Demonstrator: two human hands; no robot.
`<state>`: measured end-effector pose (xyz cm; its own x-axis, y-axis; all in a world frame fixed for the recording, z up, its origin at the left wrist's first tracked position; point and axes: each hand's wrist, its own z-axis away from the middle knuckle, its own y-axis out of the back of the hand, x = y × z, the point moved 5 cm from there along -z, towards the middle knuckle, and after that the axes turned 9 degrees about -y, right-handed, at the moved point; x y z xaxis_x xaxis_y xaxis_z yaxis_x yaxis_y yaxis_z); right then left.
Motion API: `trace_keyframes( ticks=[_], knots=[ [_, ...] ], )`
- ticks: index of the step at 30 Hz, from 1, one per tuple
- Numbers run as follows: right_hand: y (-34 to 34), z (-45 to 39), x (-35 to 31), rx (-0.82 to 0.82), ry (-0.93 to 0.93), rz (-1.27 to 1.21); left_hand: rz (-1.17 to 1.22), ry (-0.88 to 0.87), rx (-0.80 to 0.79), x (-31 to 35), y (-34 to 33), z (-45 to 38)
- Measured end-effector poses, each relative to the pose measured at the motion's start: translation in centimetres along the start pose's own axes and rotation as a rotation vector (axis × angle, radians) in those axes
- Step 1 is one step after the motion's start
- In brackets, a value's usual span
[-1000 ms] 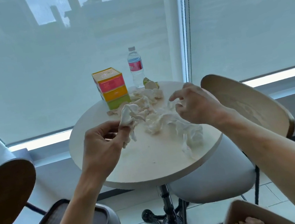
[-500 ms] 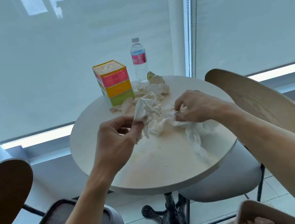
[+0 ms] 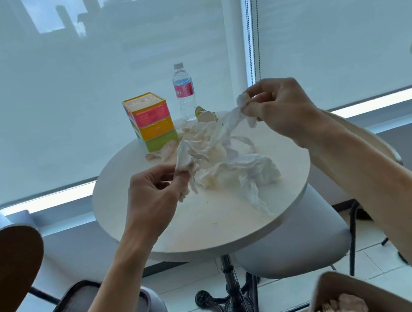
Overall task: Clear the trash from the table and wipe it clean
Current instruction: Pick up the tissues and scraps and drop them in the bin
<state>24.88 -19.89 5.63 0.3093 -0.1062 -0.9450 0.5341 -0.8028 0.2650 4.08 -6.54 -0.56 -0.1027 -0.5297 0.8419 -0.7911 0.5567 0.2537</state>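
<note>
Right hand [image 3: 277,107] now lifted off the bench [image 3: 211,226], both hands' fingers pinching tissue [image 3: 205,142]; left hand [image 3: 155,192] low. Tissue stretching lower-left to upper-right.

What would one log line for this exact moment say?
left hand: pinches crumpled tissue | right hand: pinches tissue strip, lifted | table: tissues left, unwiped | bin: holds trash

- Daylight, diffuse, through translucent pale grey roller blinds [image 3: 78,95]; bright strips glare under their hems
- Round cream tabletop [image 3: 211,223] evenly lit, shadows faint
- Wide-angle bend at edges; window frames lean
- Slightly soft overall, near forearms blurrier
</note>
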Motion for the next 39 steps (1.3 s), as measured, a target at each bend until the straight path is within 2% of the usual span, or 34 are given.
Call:
trace_keyframes(
  ticks=[8, 14, 19, 22, 25, 29, 34, 39],
  knots=[
    [5.4, 5.2, -0.4, 0.06, 0.009, -0.349, 0.028, -0.025, -0.011, 2.6, -2.5, 1.8],
    [9.6, 7.9, 1.4, -0.003, -0.036, -0.684, 0.027, -0.06, -0.021, 4.7, -5.0, 3.8],
    [12.4, 10.2, 4.2, 0.008, -0.103, -0.824, 0.005, -0.042, -0.028, 5.3, -7.1, 5.5],
    [13.8, 11.7, 5.6, -0.041, -0.088, -0.858, -0.032, -0.021, -0.022, 4.9, -8.4, 6.3],
    [15.2, 13.3, 6.5, -0.094, -0.079, -0.866, -0.071, -0.039, -0.013, 4.9, -9.3, 7.1],
    [17.1, 14.2, 10.3, -0.062, -0.186, -0.771, -0.092, -0.078, -0.026, 5.7, -11.0, 8.2],
    [16.6, 15.8, 15.8, -0.08, -0.366, -0.491, -0.027, -0.077, -0.105, 6.7, -14.3, 10.5],
    [13.8, 17.5, 21.9, -0.115, -0.506, -0.184, 0.0, 0.008, -0.177, 6.0, -17.4, 13.0]
  ],
)
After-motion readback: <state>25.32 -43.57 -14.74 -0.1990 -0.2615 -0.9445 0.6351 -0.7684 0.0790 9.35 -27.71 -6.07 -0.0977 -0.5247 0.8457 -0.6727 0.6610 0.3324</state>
